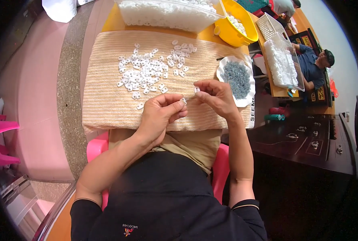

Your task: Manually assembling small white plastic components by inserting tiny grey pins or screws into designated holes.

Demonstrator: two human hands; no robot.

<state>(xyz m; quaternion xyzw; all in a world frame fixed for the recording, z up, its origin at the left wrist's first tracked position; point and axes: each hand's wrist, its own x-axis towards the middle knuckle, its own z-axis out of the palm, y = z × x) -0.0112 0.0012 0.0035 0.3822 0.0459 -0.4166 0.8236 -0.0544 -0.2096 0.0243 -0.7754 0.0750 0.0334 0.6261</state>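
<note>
Both my hands are raised over a beige striped towel point(104, 110) on the table, close together. Pinched in the fingertips of my left hand point(159, 114) is a small white plastic piece point(184, 101). My right hand point(218, 98) pinches another small white piece with holes point(196, 89) between thumb and forefinger. The two pieces are a little apart. Beyond my left hand lies a loose pile of white two-hole plastic pieces point(141, 74), with a smaller group point(180, 52) behind it. A white scalloped plate point(248, 99) near my right hand holds many tiny grey parts point(236, 78), too small to identify.
A clear bin point(167, 20) full of white pieces stands along the far edge, beside a yellow basin point(223, 34). To the right, another person point(311, 64) sits by a clear tub of white pieces point(281, 66) and a white basket point(269, 26). A pink stool point(2, 138) stands left.
</note>
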